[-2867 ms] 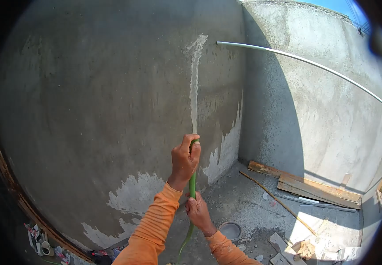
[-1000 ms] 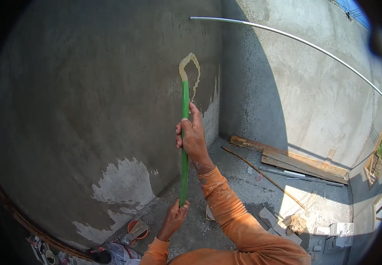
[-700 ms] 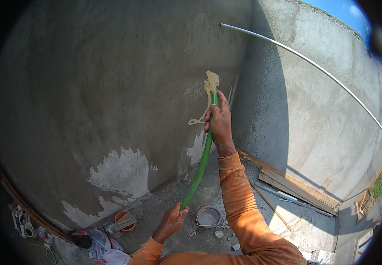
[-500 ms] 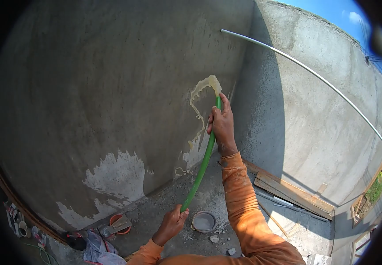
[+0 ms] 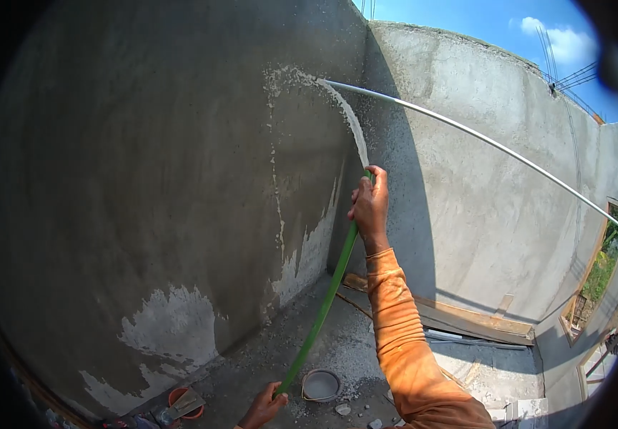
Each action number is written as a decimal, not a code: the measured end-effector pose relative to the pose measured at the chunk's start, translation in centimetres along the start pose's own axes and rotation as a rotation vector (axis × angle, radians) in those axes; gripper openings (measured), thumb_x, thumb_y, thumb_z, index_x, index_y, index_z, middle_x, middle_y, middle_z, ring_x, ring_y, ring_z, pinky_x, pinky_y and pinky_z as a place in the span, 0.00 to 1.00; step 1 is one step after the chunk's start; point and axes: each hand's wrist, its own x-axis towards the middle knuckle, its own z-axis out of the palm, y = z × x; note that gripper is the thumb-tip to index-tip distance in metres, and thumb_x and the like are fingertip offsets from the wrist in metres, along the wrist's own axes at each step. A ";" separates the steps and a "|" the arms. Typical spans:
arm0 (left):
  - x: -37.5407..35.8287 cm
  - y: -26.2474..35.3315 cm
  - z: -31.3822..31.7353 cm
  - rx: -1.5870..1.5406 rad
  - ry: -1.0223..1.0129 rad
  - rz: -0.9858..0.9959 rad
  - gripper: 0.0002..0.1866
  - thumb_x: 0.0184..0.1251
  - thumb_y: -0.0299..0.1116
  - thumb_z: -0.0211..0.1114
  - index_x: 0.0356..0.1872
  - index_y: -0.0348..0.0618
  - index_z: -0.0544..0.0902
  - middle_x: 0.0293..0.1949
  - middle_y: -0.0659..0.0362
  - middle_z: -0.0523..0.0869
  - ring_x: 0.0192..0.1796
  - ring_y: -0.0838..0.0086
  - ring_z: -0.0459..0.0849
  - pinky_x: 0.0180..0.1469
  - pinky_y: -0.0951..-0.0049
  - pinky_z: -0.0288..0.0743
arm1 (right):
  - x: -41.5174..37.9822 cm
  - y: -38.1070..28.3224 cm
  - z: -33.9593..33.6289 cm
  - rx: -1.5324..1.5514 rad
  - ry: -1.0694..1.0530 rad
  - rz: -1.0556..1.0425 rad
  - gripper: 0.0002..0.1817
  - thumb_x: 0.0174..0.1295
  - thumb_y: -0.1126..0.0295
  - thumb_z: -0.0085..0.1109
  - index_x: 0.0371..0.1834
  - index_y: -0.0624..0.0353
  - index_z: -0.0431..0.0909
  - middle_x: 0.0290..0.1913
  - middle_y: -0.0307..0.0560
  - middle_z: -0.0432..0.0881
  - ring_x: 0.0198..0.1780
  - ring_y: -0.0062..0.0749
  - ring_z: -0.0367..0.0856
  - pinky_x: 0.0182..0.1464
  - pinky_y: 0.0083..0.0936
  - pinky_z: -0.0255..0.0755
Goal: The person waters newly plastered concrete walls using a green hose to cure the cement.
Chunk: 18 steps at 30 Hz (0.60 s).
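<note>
A green hose (image 5: 321,314) runs up from the lower middle toward the wall. My right hand (image 5: 371,204) is closed round it just below its open end, with fingers at the tip. Lower down, my left hand (image 5: 266,406) grips the same hose near the bottom edge. Water (image 5: 355,125) shoots up from the hose end, bends left and breaks into drops against the grey plastered wall (image 5: 144,157). Much of that wall is dark and wet, with paler patches (image 5: 173,325) near its foot.
A long white pipe (image 5: 495,139) slants across the corner. On the floor are a bucket of grey liquid (image 5: 321,385), an orange bucket (image 5: 187,402), rubble (image 5: 343,409) and wooden boards (image 5: 466,318). A window opening (image 5: 598,275) is at the right.
The view has tilted up and turned right. The water jet now reaches higher above my right hand and spreads into drops. Both hands keep hold of the hose.
</note>
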 end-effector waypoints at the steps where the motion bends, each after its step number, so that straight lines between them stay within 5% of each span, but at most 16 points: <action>1: -2.2 0.8 -0.1 -0.010 0.031 0.071 0.16 0.76 0.37 0.67 0.55 0.38 0.81 0.32 0.61 0.84 0.37 0.78 0.81 0.38 0.71 0.76 | 0.4 -0.5 -0.7 0.003 0.021 -0.006 0.15 0.76 0.67 0.46 0.63 0.53 0.69 0.25 0.39 0.72 0.15 0.22 0.69 0.15 0.24 0.69; 2: -4.9 1.9 -0.1 -0.020 0.062 0.139 0.11 0.77 0.37 0.65 0.51 0.40 0.83 0.33 0.64 0.82 0.37 0.79 0.76 0.41 0.71 0.75 | 0.9 -0.7 -1.4 0.006 0.032 -0.006 0.15 0.76 0.67 0.46 0.63 0.53 0.69 0.25 0.39 0.72 0.15 0.22 0.69 0.15 0.24 0.69; 6: -7.9 -1.1 -1.7 -0.021 0.055 0.053 0.13 0.79 0.38 0.62 0.52 0.39 0.83 0.32 0.63 0.82 0.37 0.79 0.76 0.41 0.71 0.75 | 3.1 -1.9 -3.4 -0.025 0.109 -0.039 0.13 0.78 0.68 0.44 0.60 0.55 0.71 0.24 0.39 0.72 0.14 0.21 0.68 0.14 0.24 0.67; 18: -10.2 4.3 -1.7 0.147 0.118 0.152 0.16 0.80 0.41 0.61 0.37 0.37 0.81 0.28 0.60 0.81 0.34 0.74 0.77 0.40 0.67 0.74 | 6.2 -4.6 -2.7 -0.015 0.049 -0.108 0.11 0.80 0.69 0.42 0.59 0.54 0.71 0.24 0.39 0.73 0.10 0.20 0.67 0.12 0.21 0.66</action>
